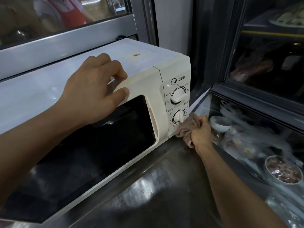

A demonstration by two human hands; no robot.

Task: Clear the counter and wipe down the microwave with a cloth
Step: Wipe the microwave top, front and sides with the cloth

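- Microwave sits on the steel counter, backed against a glass-fronted window frame, with a chilled display case to its right; that's our landmark.
- Progress check: the stretch of counter in front of the microwave shows nothing standing on it, so the clearing part looks done, as far as this view reaches.
- The wiping looks well under way. The cloth is down at the microwave's lower right corner, touching the control panel just beside the lower dial.
- Still to go, I'd judge: a small orange spot sits on the microwave's top, towards the back, so the top may want a pass. Whether the dark door window or the far side has been wiped, I cannot tell.
- Left hand: resting on the microwave's top front edge, above the door. Fingers bent over the top, thumb down on the front face, bracing the body. It grips the edge loosely and holds nothing loose.
- Right hand: low at the microwave's right corner, just above the counter, fingers curled tight round the bunched brownish cloth, pressing it against the panel.
- The two hands are well apart, one up top, one at the bottom right.
- Beyond the right hand, inside the case, a white bowl and bagged food sit behind glass, off the counter.
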